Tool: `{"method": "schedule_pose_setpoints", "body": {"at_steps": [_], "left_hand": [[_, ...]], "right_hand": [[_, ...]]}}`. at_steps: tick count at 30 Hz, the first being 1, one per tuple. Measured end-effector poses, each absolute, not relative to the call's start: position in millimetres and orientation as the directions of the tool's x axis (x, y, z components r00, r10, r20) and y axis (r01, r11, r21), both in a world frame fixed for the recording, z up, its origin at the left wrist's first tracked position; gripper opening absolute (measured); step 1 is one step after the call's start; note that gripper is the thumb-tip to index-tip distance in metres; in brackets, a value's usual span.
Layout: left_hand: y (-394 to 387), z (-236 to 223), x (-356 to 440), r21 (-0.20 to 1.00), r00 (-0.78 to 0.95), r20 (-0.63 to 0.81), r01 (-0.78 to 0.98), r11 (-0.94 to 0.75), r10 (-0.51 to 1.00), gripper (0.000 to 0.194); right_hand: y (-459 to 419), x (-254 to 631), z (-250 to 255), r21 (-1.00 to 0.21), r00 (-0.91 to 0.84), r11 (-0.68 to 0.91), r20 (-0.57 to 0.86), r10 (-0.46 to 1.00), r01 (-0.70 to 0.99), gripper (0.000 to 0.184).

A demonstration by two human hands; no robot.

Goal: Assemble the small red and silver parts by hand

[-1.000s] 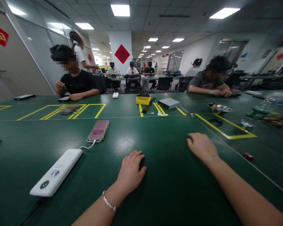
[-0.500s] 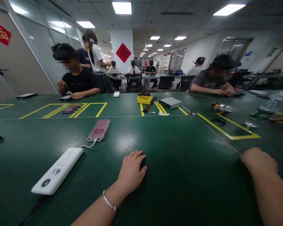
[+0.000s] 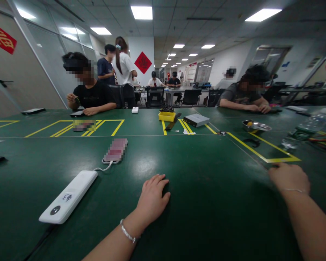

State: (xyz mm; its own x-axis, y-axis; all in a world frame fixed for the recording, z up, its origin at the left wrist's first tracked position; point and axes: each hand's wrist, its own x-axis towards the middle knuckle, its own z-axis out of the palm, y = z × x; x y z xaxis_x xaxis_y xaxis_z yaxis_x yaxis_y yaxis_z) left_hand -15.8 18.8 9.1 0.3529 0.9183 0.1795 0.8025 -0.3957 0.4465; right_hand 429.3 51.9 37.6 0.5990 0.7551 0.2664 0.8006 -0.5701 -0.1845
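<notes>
My left hand (image 3: 153, 197) lies flat on the green table (image 3: 206, 203), palm down, with its fingers stretched out and nothing in them. It wears a silvery bracelet (image 3: 127, 232). At the right, my right hand (image 3: 289, 179) is held with curled fingers over the table. Their tips are turned away, so anything inside is hidden. Left of my left hand lies a white power bank (image 3: 70, 197), joined by a short white cable (image 3: 104, 168) to a phone (image 3: 116, 150) with a blurred screen.
Beyond my hands are a yellow tray (image 3: 167, 116) of dark cables, a grey box (image 3: 196, 120), a metal bowl (image 3: 256, 126), a black curved piece (image 3: 252, 142) and a plastic bottle (image 3: 309, 127). Yellow tape (image 3: 285, 159) marks the table. Two people sit across it; others are behind.
My right hand has moved left and slightly up, its fingers still curled. My left hand has stayed flat in place. Behind, a person in white has shifted right.
</notes>
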Motion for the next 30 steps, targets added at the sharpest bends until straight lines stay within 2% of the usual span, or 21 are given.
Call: {"method": "schedule_pose_setpoints", "body": {"at_steps": [1,3,6,8,11,14,16,18,20,22,23,25,27,29,30], "left_hand": [[18.9,9.4,-15.3,0.456,0.344,0.188,0.799,-0.392,0.920,0.036],[18.7,10.3,-14.2,0.488,0.324,0.211,0.783,-0.386,0.922,0.036],[17.2,11.8,-12.3,0.574,0.307,0.222,0.726,-0.379,0.925,0.041],[15.8,12.8,-11.1,0.644,0.311,0.196,0.674,-0.361,0.930,0.048],[14.2,14.5,-9.6,0.726,0.334,0.154,0.600,-0.336,0.930,0.043],[13.0,16.2,-8.8,0.739,0.350,0.165,0.575,-0.351,0.922,0.021],[12.9,17.0,-8.8,0.732,0.326,0.188,0.582,-0.354,0.926,0.013],[13.6,17.1,-9.5,0.738,0.281,0.205,0.585,-0.337,0.938,0.011],[15.3,16.6,-10.6,0.760,0.231,0.207,0.574,-0.305,0.951,0.010],[17.8,15.6,-11.9,0.790,0.181,0.194,0.553,-0.263,0.964,0.008],[19.2,15.1,-12.5,0.805,0.160,0.188,0.540,-0.245,0.969,0.007],[21.4,14.3,-13.2,0.829,0.133,0.180,0.513,-0.223,0.975,0.007],[22.5,13.9,-13.4,0.840,0.127,0.175,0.498,-0.215,0.976,0.007],[22.6,13.9,-13.5,0.845,0.127,0.164,0.493,-0.206,0.978,0.007],[22.3,14.0,-13.6,0.846,0.129,0.158,0.493,-0.202,0.979,0.008]], "right_hand": [[54.6,407.6,45.8,-0.208,0.569,-0.531,0.225,0.791,0.821,0.037],[58.7,354.7,57.9,-0.341,0.449,-0.380,0.152,0.881,0.860,0.035],[54.9,266.4,60.9,-0.608,0.153,-0.104,0.028,0.988,0.787,0.031],[44.3,214.6,55.7,-0.700,-0.088,0.069,0.010,0.996,0.711,0.027],[23.6,162.3,47.4,-0.722,-0.271,0.222,0.050,0.961,0.656,0.019],[12.3,144.1,45.2,-0.743,-0.342,0.254,0.036,0.939,0.619,0.018],[16.3,150.8,46.5,-0.737,-0.385,0.276,0.024,0.923,0.617,0.023],[29.3,174.0,47.9,-0.646,-0.340,0.297,0.062,0.938,0.703,0.031],[46.3,214.5,47.2,-0.445,-0.179,0.245,0.185,0.966,0.862,0.036],[60.3,268.9,43.2,-0.238,0.040,0.041,0.329,0.944,0.970,0.042],[64.5,299.0,39.9,-0.196,0.184,-0.120,0.352,0.918,0.973,0.046],[66.6,358.3,30.9,-0.239,0.471,-0.413,0.286,0.835,0.879,0.050],[63.2,408.5,20.4,-0.326,0.666,-0.598,0.159,0.729,0.732,0.045],[59.2,443.1,11.0,-0.440,0.733,-0.634,0.086,0.675,0.636,0.029],[57.9,453.8,7.5,-0.510,0.723,-0.589,0.098,0.684,0.627,0.017]]}}
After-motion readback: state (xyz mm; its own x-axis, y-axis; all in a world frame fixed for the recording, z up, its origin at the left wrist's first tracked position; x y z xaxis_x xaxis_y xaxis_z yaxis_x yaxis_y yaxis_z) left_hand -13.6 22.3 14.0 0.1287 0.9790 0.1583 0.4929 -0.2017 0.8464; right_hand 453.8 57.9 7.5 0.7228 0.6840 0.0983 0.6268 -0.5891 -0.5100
